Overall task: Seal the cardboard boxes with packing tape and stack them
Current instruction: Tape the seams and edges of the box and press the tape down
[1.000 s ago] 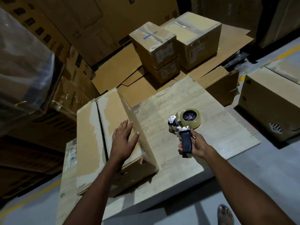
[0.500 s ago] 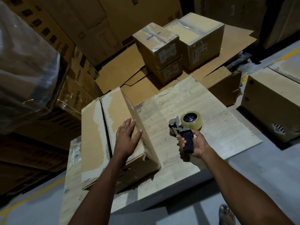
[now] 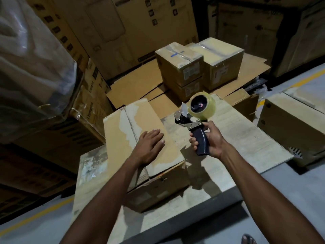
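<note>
Cardboard box (image 3: 116, 143), centre-left of frame on the worktable (image 3: 249, 136), seam untaped | left hand (image 3: 149, 147) stayed flat, fingers straight, pressing the flaps | right hand (image 3: 212, 143), clamped round the tape dispenser (image 3: 199, 111) handle, had raised it beside the box | taping judged imminent.

The left hand (image 3: 149, 148) and right hand (image 3: 212, 140) are bare. Short fingernails show on several fingers. Both wrists are bare. The left forearm (image 3: 114, 187) is uncovered along its full visible length, from the wrist near frame centre down to the bottom edge. The right forearm (image 3: 263, 182) is uncovered from the wrist to the lower right corner. At the bottom edge, lower right, a foot (image 3: 248, 239) wears an open sandal with a dark strap. Only its front part is in frame.
</note>
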Available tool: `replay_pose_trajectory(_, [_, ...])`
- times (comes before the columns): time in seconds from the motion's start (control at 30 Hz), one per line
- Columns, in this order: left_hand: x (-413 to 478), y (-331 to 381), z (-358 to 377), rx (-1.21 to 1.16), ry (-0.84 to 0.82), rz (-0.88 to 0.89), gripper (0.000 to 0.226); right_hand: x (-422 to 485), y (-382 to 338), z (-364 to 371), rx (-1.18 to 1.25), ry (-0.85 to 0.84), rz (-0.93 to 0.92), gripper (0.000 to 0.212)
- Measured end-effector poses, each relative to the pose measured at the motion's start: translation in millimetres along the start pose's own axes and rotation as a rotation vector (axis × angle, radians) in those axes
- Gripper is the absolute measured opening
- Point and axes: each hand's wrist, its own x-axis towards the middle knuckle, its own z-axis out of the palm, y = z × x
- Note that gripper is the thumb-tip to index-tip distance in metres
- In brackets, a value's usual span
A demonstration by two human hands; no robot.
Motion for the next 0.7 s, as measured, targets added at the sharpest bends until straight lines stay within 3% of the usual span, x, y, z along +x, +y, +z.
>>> replay_pose_trajectory(0.1, [-17.3,-54.0,-20.8,0.090,0.028,0.084,0.062,-6.8,4.3,38.2,-0.077,0.002,-0.058,0.057])
replay_pose_trajectory(0.23, [-42.5,-125.3,-37.1,0.122,0.075,0.043,0.089,-7.0,21.1,74.0,-0.214,0.068,-0.134,0.058])
replay_pose_trajectory(0.43, [-55.1,-165.4,-18.8,-0.258,0.172,-0.378,0.098,-1.6,40.4,93.8,-0.298,0.134,-0.151,0.062])
replay_pose_trajectory(0.7, [-54.5,-154.8,-5.4,-0.636,0.357,-0.480,0.066,0.3,39.7,98.8,-0.331,0.140,-0.095,0.064])
